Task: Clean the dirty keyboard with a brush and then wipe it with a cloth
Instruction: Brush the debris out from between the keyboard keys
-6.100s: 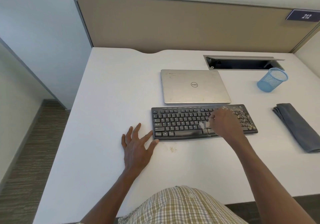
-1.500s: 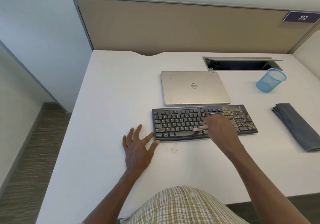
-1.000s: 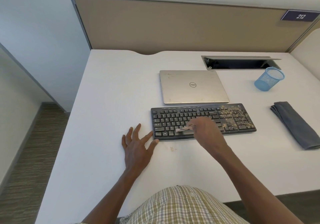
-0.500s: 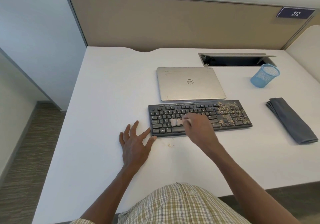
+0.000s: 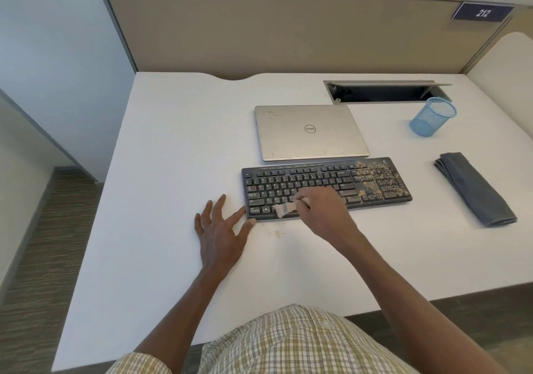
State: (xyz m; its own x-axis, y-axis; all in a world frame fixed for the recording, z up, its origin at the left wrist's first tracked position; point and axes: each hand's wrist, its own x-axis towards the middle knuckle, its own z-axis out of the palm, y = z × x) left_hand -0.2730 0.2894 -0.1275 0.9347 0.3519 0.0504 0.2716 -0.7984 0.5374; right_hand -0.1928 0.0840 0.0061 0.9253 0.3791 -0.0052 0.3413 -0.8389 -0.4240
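- Brush (image 5: 284, 209) strokes have travelled leftward along the keyboard (image 5: 326, 189) over the past seconds; the pale bristles now sit on its near-left keys, the right hand (image 5: 320, 209) curled around the handle.
- Crumbs (image 5: 375, 178) remain thick on the keyboard's right end, so brushing looks far from finished; a few specks (image 5: 277, 233) lie on the desk (image 5: 173, 157) just in front of the keyboard.
- Left hand (image 5: 220, 229) has stayed flat with fingers spread, thumb and forefinger touching the keyboard's near-left corner to steady it.
- Folded grey cloth (image 5: 476, 189) waits untouched, well right of the keyboard.
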